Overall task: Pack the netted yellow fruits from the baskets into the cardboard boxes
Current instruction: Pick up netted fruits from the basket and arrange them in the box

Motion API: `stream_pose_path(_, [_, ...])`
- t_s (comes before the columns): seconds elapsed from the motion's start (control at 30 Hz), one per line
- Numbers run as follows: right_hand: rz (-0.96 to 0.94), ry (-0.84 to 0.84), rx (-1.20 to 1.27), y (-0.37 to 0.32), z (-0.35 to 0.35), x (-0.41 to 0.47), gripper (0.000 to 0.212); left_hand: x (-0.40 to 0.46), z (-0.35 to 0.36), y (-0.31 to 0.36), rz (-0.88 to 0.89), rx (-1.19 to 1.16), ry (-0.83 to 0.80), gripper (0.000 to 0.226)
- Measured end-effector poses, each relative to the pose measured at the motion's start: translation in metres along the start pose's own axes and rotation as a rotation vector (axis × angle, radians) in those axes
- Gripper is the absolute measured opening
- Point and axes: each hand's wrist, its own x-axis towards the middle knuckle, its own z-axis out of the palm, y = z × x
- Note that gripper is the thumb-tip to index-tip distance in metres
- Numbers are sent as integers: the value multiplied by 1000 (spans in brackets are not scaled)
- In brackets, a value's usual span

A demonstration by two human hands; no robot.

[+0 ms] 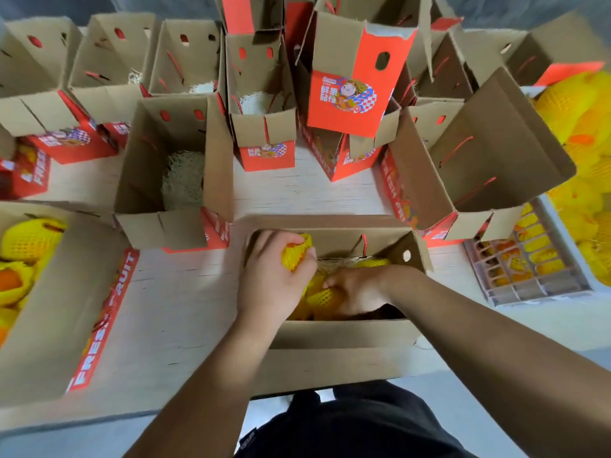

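So both hands are down in the box (pixel 337 332) at the bottom middle of the frame. The left hand (pixel 274 276) has its fingers wrapped tight around one netted fruit (pixel 296 256) and holds it just over the box's far left corner, while the right hand (pixel 355 287) is deeper inside, resting on the fruits already lying there; I can't tell if it's actually gripping one or just nudging them into place. Progress looks like early-to-middle to me. The box at the far left (pixel 49 312) already has a bunch of yellow fruits in it, and the current one seems partly full. But the box in the middle left (pixel 172 166) and the row along the top show only pale padding or nothing, and the basket (pixel 529 279) at the right edge is still heaped with netted fruit, so there's plenty left to pack.
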Motion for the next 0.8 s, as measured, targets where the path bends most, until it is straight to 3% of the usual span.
stream_pose_path(0.17, [13,21,-30,-1,3,3,65,1,9,-6,-107,102,-211,31])
stream_pose_path(0.3, [31,197,90,8,9,2,67,7,13,-13,-152,228,-354,33])
stream_pose_path(0.43, [-3,417,358,25,8,-3,55,15,23,-12,-173,269,-753,42])
stream_pose_path(0.57, [-102,507,448,31,13,-6,50,31,48,0,-152,441,-1105,36])
stream_pose_path(0.67, [-138,604,536,36,13,-16,53,39,58,-6,-169,469,-1157,43])
stream_pose_path(0.73, [-135,599,568,43,10,-28,57,35,61,-14,-163,388,-1068,36])
stream_pose_path(0.8, [-114,485,435,48,9,-36,58,33,62,-21,-118,397,-914,37])
